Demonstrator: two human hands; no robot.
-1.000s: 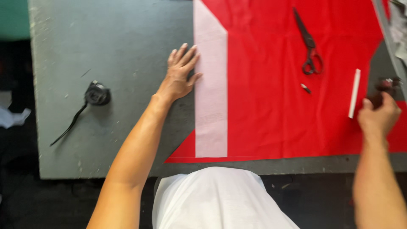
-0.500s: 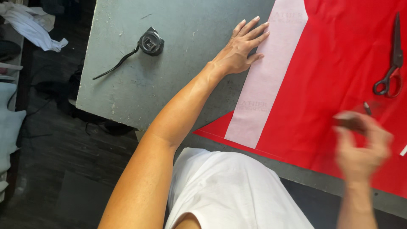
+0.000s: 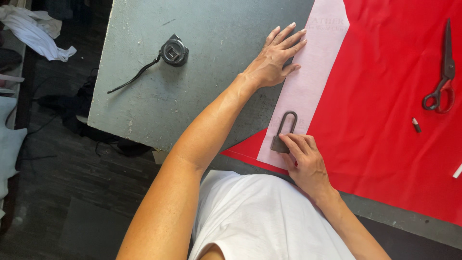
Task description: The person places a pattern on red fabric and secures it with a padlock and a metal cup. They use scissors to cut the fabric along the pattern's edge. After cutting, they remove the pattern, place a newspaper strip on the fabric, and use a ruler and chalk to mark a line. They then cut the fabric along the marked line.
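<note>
Head view showed the left hand [image 3: 274, 60] open and flat, pinning the pale strip's [image 3: 313, 72] upper edge on red cloth [image 3: 385, 96]. Right hand [image 3: 303, 156] fingers pressed a padlock [image 3: 283, 135] onto the strip's lower end. Strip lay positioned and weighted; cutting evidently not begun, scissors [image 3: 440, 72] and chalk [image 3: 417, 125] untouched.
</note>
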